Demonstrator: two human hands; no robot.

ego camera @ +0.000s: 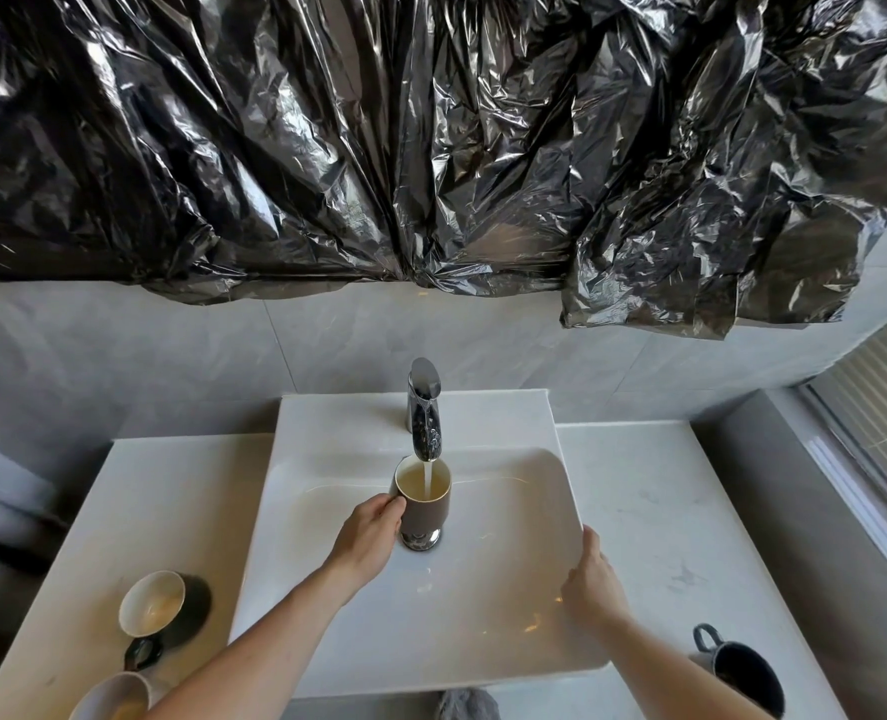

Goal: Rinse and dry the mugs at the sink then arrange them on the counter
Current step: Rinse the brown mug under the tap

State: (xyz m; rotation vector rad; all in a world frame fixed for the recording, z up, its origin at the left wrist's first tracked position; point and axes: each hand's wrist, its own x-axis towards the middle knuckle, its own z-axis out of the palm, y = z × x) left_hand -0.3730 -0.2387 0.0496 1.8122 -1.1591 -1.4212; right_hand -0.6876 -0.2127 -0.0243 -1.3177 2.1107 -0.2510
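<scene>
Holding the brown mug upright under the running tap, my left hand has its fingers curled round the mug's side, over the middle of the white sink. My right hand grips the sink's right rim. On the bench a dark mug and a pale mug sit to my left, and a blue-grey mug to my right.
</scene>
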